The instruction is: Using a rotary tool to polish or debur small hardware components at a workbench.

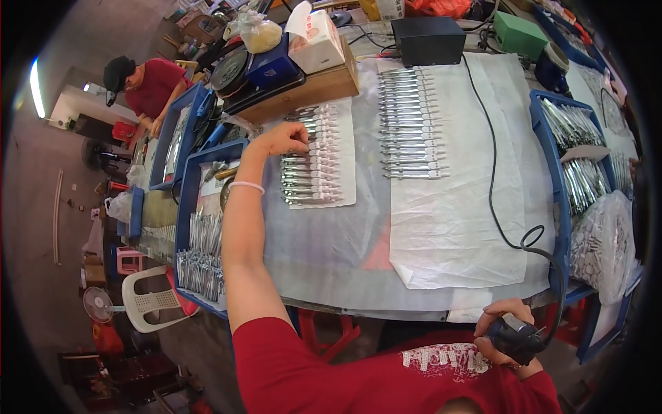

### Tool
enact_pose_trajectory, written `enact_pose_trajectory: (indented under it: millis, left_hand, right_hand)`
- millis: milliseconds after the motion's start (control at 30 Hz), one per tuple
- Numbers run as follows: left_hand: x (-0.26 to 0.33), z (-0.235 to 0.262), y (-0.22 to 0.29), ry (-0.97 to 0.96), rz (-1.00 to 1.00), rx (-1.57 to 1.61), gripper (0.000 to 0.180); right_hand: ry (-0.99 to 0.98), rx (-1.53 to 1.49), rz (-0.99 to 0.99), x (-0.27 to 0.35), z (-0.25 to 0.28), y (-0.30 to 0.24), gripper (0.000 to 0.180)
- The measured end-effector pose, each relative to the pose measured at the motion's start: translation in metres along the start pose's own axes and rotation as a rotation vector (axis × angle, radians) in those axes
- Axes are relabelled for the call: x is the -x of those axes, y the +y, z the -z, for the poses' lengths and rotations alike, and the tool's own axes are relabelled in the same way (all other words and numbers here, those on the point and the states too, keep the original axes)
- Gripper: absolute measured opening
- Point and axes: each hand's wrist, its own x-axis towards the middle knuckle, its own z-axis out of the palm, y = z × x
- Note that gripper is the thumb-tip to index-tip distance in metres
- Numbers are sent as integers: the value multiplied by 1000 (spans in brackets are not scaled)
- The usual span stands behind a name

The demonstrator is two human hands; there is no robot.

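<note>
My left hand reaches over a row of slim silvery metal rods laid side by side on a white sheet. Its fingers are pinched together near the upper part of that row; what sits between the fingertips is too small to make out. Close to my body, at the table's front edge, my right hand is closed round a black corded hand tool. A second row of similar metal rods lies on a white cloth to the right.
The tool's black cable loops across the cloth, toward a black box. Blue trays of metal rods stand left and right. A wooden box carries a tissue box. A person works at the far left.
</note>
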Motion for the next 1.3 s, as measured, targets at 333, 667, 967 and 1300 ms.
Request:
enact_pose_trajectory:
  millis: [333, 667, 967, 1300]
  left_hand:
    - [-7, 4, 1, -13, -17, 75, 13]
    - [-5, 2, 8, -58, -18, 38, 16]
    - [0, -10, 6, 60, -23, 84, 17]
    - [-11, -138, 135, 452, -479, -106, 13]
  right_hand:
    - [-11, 4, -33, -5, -6, 0, 49]
    - [-60, 26, 6, -2, -7, 6, 49]
    - [-79, 66, 54, -4, -5, 2, 50]
    - [-114, -34, 109, 5, 3, -7, 46]
